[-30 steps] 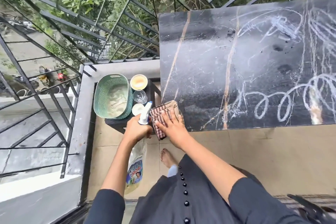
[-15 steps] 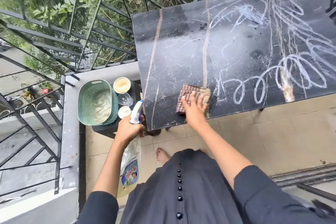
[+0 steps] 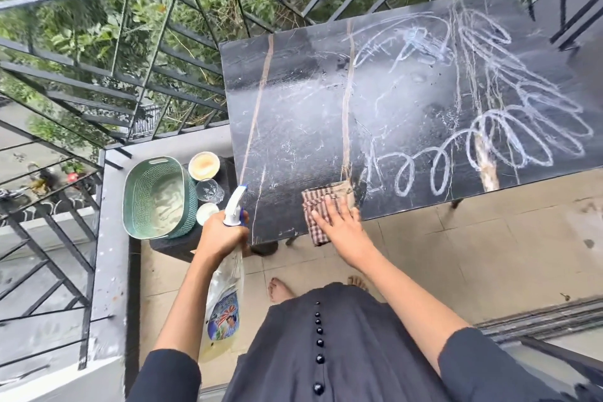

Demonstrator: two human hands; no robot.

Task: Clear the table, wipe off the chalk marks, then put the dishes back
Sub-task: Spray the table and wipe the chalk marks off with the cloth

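Right hand (image 3: 342, 225) flat on checked cloth (image 3: 315, 206) (woven)

I stand at the near edge of the table (image 3: 293, 114), the balcony railing (image 3: 156, 52) behind it and to my left. My right hand (image 3: 339, 222) lies flat on the cloth (image 3: 318, 206) at the table's near edge, part of the cloth hanging over that edge. Chalk marks (image 3: 473, 127) spread across the tabletop to the right of the cloth. My left hand (image 3: 222, 235) holds the spray bottle (image 3: 228, 287) just left of the table's near corner. Further left, on what seems a low stand, the basket (image 3: 156, 199) sits with a bowl (image 3: 204, 165), a glass (image 3: 210, 190) and a small cup (image 3: 206, 213) lined along its right side.
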